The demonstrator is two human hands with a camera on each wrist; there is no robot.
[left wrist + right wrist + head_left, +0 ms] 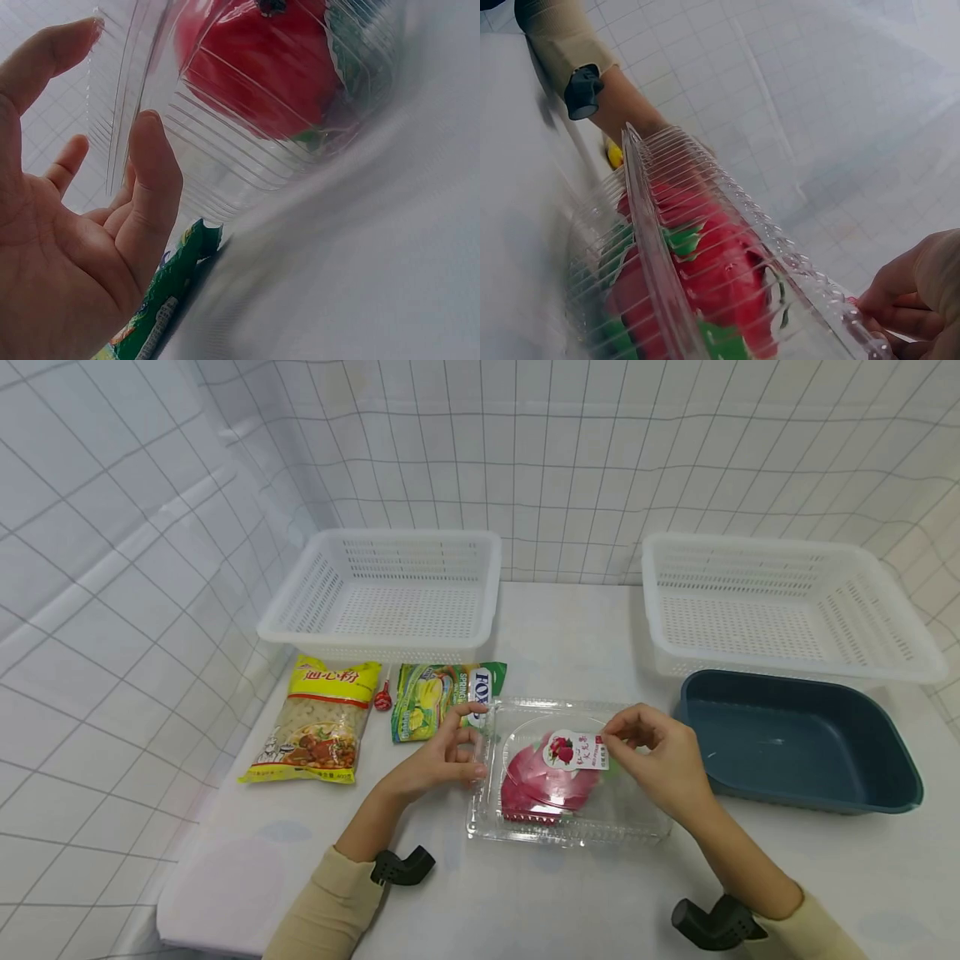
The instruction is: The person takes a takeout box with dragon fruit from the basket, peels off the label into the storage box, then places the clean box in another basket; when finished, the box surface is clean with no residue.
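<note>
A clear plastic clamshell box (637, 822) lies closed on the table, with red dragon fruit (525, 785) showing through its lid. In the right wrist view, green tips mark the red dragon fruit (727, 277). A white label (573, 750) with a fruit picture lies on the lid. My left hand (442, 756) holds the box's left edge between thumb and fingers. With thumb and forefinger, my right hand (660, 764) pinches the label's right end. Whether any of the label has lifted cannot be told.
Behind stand two white perforated baskets (480, 635) (660, 647). A dark blue basin (795, 752) is close to my right hand. Left of the box lie a green candy bag (420, 710), a red lollipop (383, 700) and a yellow pasta bag (318, 727).
</note>
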